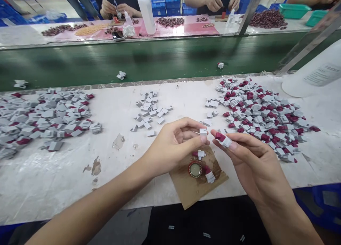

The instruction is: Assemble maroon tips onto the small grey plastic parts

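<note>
Between thumb and fingers, my left hand (178, 145) pinches a small grey plastic block (203, 131). Close by on the right, my right hand (253, 159) grips a grey and maroon plastic piece (223, 140); the two pieces are apart. Below them a brown cardboard sheet (186, 191) bears a bottle cap (195, 169) lying with its hollow side up. Two grey and maroon pieces (210, 175) lie beside the cap, on a wet, stained patch. Left of my hands is a small group of grey blocks (153, 112).
Heaps of grey and maroon pieces lie at the left (45, 117) and right (263, 113). A large white bottle (314, 69) stands at the far right. Behind runs a green conveyor belt (160, 62) carrying a few pieces. People's hands (214, 1) work at the opposite table.
</note>
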### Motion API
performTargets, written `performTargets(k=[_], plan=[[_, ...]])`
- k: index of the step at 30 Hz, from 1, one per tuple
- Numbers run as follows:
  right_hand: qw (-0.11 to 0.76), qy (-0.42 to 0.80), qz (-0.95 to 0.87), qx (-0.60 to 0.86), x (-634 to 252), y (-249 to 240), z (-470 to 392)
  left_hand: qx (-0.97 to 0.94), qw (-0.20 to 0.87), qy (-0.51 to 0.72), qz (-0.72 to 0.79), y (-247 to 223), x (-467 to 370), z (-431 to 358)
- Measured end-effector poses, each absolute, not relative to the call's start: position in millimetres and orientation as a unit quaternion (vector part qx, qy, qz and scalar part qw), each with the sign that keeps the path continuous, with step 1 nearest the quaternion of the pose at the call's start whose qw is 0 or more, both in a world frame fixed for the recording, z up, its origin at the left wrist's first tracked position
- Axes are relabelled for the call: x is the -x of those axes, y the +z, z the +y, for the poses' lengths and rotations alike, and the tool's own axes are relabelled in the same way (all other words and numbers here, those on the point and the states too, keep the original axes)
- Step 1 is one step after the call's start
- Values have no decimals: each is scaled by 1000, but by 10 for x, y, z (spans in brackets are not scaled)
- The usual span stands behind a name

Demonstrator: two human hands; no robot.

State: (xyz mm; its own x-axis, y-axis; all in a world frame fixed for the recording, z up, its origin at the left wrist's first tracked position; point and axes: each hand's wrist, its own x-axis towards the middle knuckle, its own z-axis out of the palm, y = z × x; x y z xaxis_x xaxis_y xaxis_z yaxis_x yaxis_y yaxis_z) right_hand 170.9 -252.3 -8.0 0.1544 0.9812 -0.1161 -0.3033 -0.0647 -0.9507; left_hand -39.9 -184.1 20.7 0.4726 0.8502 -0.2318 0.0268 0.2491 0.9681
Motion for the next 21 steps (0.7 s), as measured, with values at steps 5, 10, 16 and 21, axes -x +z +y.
performTargets(k=[5,10,16,21], plan=[[616,576,-293,450,-1697,-150,-2438,-542,667,330,391,186,271,-1842],[603,564,-310,472,-1707,-185,-2459,-545,669,321,389,145,261,-1839],[583,539,-336,507,-1713,-151,-2485,-561,660,320,384,122,279,-1859],[540,504,-436,514,-1755,-133,-2464,-606,621,298,398,152,312,-1866]])
